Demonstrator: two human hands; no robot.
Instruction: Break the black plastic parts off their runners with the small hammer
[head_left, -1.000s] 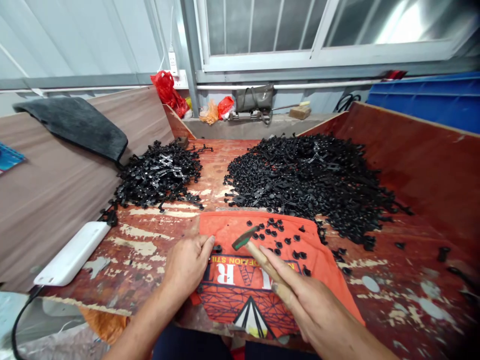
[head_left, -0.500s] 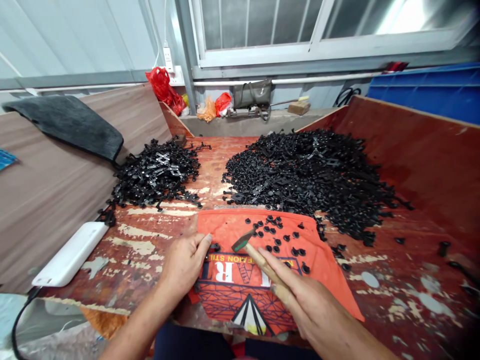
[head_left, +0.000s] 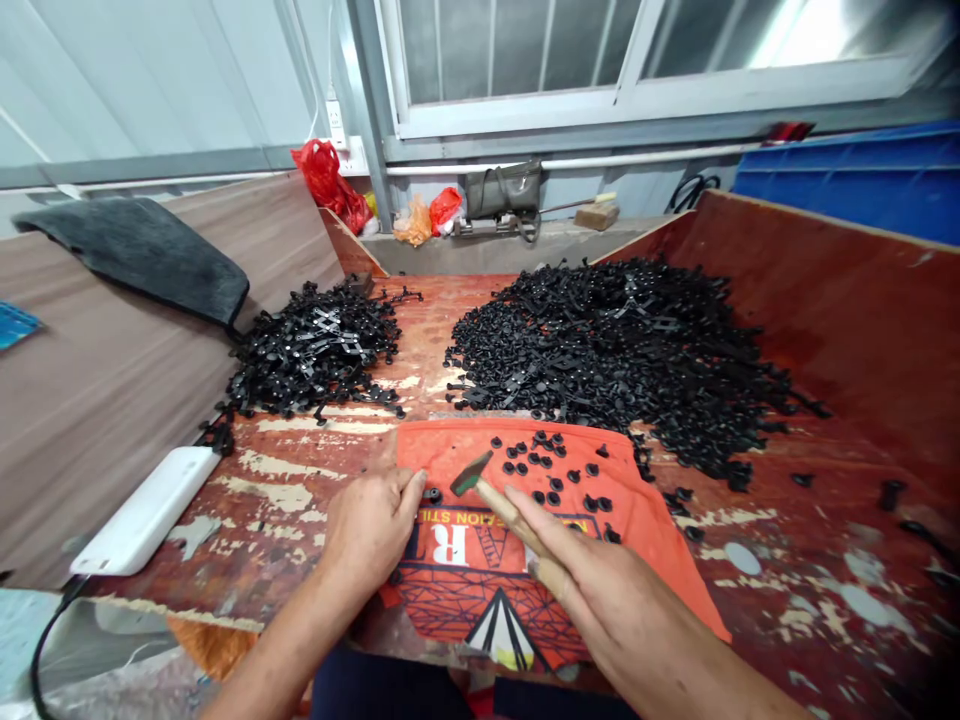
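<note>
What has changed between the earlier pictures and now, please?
The right hand has moved the hammer slightly left, toward the left hand. Nothing was visibly taken hold of or let go. The left hand stays closed at the black part; the orange cloth, left black pile and right black pile look unchanged.

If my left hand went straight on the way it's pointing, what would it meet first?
Most likely the small black part right by the left hand's thumb tip, unless it's already held; contact is unclear. Farther right is the hammer head, its height above the orange cloth hard to judge.

Head-worn view — forward and down
</note>
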